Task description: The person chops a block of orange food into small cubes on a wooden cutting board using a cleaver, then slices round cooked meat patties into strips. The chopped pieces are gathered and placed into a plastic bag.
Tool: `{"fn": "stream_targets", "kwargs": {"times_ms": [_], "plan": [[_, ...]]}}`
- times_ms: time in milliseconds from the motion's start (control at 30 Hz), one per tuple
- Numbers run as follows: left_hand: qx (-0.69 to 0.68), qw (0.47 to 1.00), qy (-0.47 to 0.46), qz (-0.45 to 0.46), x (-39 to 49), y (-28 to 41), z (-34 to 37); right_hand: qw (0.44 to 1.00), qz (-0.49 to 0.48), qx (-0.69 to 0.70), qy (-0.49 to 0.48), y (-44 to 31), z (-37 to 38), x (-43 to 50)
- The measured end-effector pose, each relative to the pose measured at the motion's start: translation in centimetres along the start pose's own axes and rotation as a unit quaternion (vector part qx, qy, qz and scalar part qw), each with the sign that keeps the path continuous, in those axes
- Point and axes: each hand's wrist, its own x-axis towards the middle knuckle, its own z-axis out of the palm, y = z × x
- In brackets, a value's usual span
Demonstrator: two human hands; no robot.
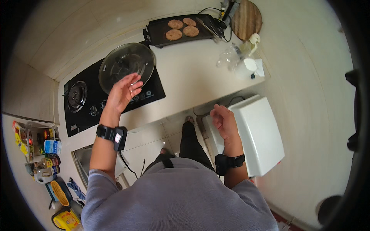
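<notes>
My left hand (125, 92) is raised at the near edge of a round glass lid (127, 65) in the picture, fingers slightly apart and nothing in them. Whether it touches the lid cannot be told. The lid covers one side of a black two-burner gas hob (150, 93). My right hand (224, 119) hangs off the counter's front edge, near a white lidded bin or appliance (260, 132); its fingers are loosely curled and appear empty. At the back, several round meat patties (175, 34) lie on a black electric griddle (157, 37), with metal tongs (206, 26) resting on its right part.
A wooden board (247, 20) leans at the back right corner. Clear plastic packaging (228, 56) and a white cup-like container (250, 65) stand at the counter's right end. Bottles (47, 161) and a yellow brush or basket (59, 193) crowd the left side.
</notes>
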Motion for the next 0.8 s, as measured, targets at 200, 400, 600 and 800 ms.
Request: {"fn": "stream_targets", "kwargs": {"times_ms": [200,400,600,800], "plan": [[-0.035,0.999,0.032,-0.017,14.5,2.8,2.4,0.999,0.041,0.0,-0.009,-6.1,-1.1,11.6],[0.001,0.971,0.21,-0.11,31.0,0.6,3.3,0.996,0.068,-0.052,0.008,-10.7,-3.7,18.9],[-0.026,0.926,0.343,-0.153,39.2,-3.2,3.2,0.992,0.108,-0.04,0.055,-11.1,-5.6,22.0],[0.27,0.912,0.289,-0.111,40.1,-3.1,4.6,0.989,0.123,-0.069,0.043,-11.2,-5.2,24.3]]}}
